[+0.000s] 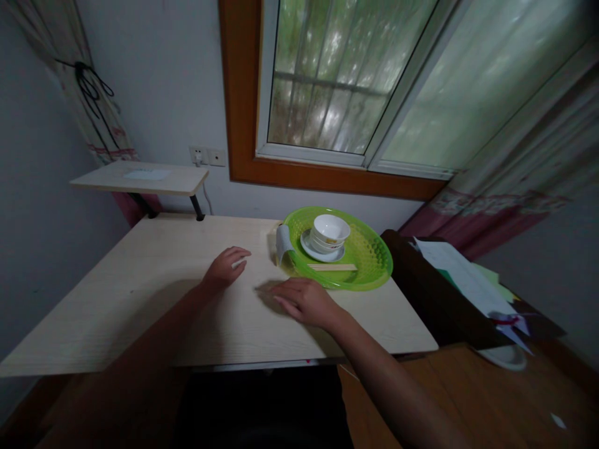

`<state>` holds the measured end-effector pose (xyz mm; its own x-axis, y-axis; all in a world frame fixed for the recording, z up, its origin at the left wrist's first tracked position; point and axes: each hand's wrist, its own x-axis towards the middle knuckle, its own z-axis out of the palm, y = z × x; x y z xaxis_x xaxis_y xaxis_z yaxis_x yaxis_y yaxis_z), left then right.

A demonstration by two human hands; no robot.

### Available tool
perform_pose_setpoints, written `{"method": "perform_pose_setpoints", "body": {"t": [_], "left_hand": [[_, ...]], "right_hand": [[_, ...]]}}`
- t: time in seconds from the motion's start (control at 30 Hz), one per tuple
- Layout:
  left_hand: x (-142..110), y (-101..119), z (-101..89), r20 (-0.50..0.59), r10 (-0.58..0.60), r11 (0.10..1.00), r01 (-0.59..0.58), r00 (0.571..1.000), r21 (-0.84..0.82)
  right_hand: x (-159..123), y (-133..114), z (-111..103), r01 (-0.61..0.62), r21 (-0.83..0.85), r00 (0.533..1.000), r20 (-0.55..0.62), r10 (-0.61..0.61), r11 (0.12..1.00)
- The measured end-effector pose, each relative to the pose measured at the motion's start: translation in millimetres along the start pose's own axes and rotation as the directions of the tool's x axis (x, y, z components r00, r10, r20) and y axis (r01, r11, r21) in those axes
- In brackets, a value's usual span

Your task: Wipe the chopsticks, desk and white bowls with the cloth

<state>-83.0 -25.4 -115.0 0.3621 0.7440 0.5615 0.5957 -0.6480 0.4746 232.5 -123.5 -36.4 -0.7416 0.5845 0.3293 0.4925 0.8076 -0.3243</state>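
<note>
My left hand (pixel 226 268) is over the middle of the pale wooden table (pixel 154 262), its fingers apart and holding nothing. To its right, my right hand (pixel 304 300) is just in front of the green plastic basket (pixel 374 277), fingers stretched out and nothing in them. Inside the basket, a stack of white bowls (pixel 330 229) sits on white plates (pixel 309 249). Light wooden chopsticks (pixel 333 267) lie in front of the stack. A grey cloth (pixel 283 242) hangs over the basket's left rim.
A small raised shelf (pixel 178 181) with a paper sheet on it stands at the table's back left. Beyond the right edge is a dark brown piece of furniture (pixel 407 280) bearing papers (pixel 463 274). A window (pixel 327 81) is behind the table.
</note>
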Motion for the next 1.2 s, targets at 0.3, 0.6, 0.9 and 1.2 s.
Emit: {"method": "perform_pose_setpoints", "body": {"t": [0.3,0.6,0.9,1.2], "left_hand": [[80.9,51.3,15.7,0.208,0.254,0.947,-0.286,0.944,0.143],[109.0,45.7,35.5,0.421,0.240,0.913,-0.351,0.875,0.209],[83.7,6.9,5.2,0.308,0.277,0.925,-0.339,0.910,0.170],[27.7,-28.6,-59.5,0.268,0.215,0.950,-0.264,0.939,0.165]], "right_hand": [[-8.9,67.0,-86.2,-0.365,-0.021,0.838,-0.442,0.319,0.931],[-42.3,181.6,-112.0,-0.739,-0.237,0.647,-0.508,0.568,0.630],[-69.1,210.6,-108.6,-0.674,-0.206,0.729,-0.338,0.595,0.709],[-16.5,176.4,-76.2,-0.547,-0.140,0.827,-0.238,0.508,0.825]]}}
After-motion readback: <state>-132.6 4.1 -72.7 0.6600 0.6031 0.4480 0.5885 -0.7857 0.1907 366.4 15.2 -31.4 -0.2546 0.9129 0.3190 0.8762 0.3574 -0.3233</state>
